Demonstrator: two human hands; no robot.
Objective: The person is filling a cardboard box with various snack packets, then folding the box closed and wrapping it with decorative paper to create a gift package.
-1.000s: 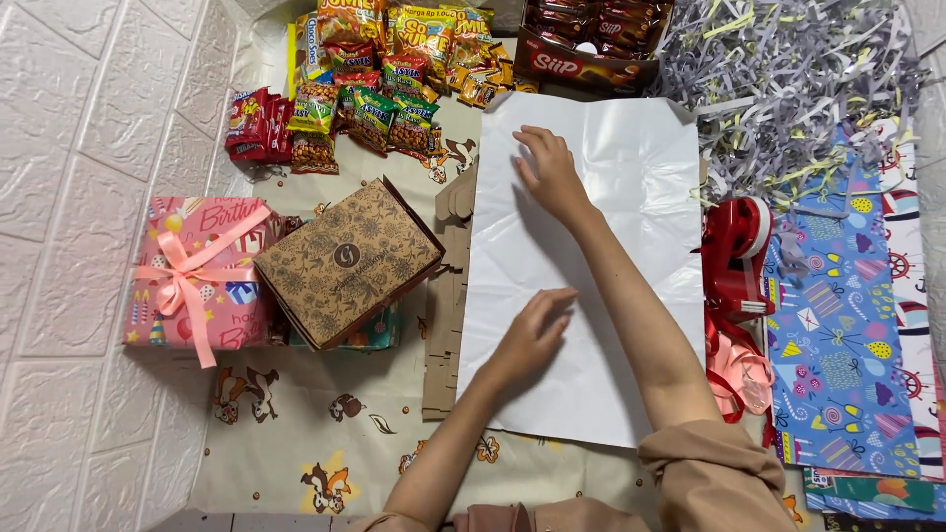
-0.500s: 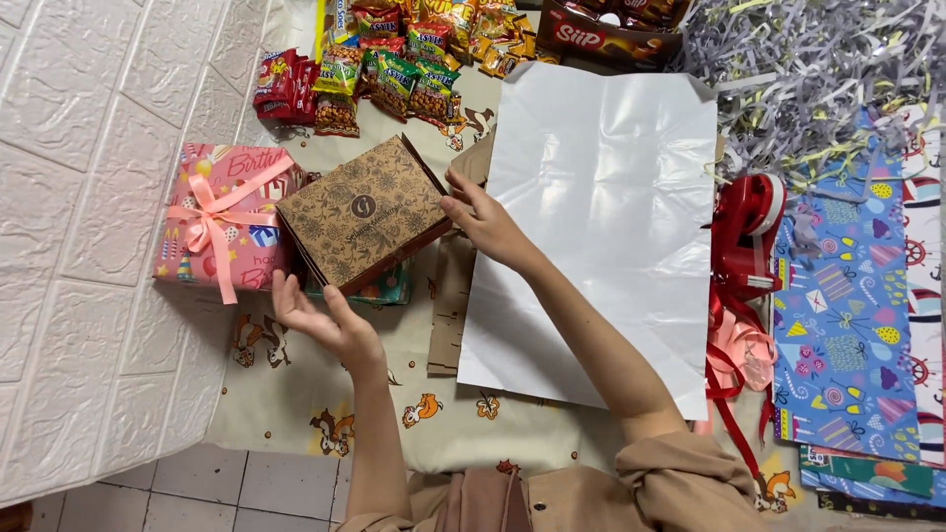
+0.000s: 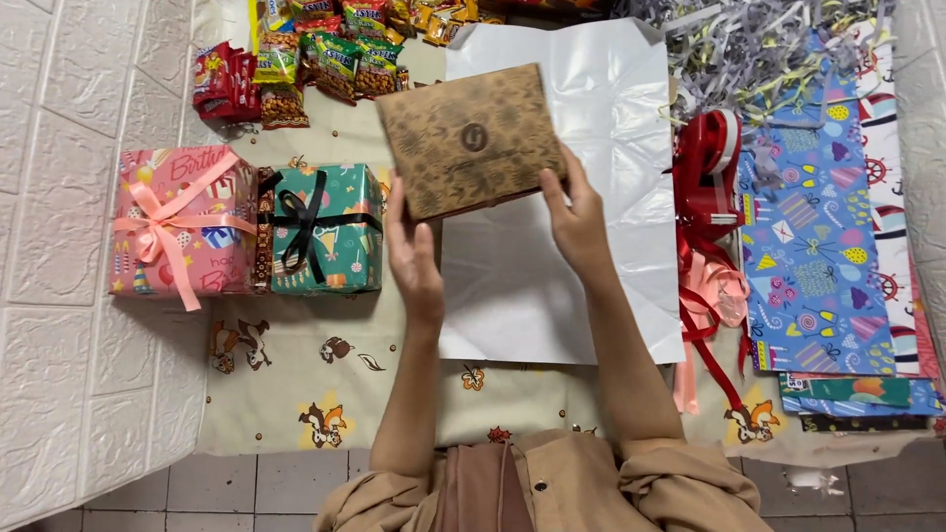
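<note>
A brown patterned cardboard box (image 3: 466, 140) is held up between both hands over the left part of a white sheet of wrapping paper (image 3: 581, 256). My left hand (image 3: 412, 254) grips the box's near left corner. My right hand (image 3: 576, 219) grips its near right corner. The white sheet lies flat on a cream cloth with cartoon prints (image 3: 335, 394). Left of the box sit a green gift with a black ribbon (image 3: 325, 229) and a pink gift with a pink bow (image 3: 182, 225).
Snack packets (image 3: 315, 49) lie at the far edge. Grey shredded paper (image 3: 759, 44) fills the far right. Red and pink ribbons (image 3: 709, 197) and blue patterned wrapping sheets (image 3: 818, 236) lie right of the white sheet. A white brick-patterned wall panel (image 3: 59, 296) is on the left.
Both hands moved from the white sheet to the brown box, lifted it off the green gift and carried it right, over the sheet. The green gift is now uncovered.
</note>
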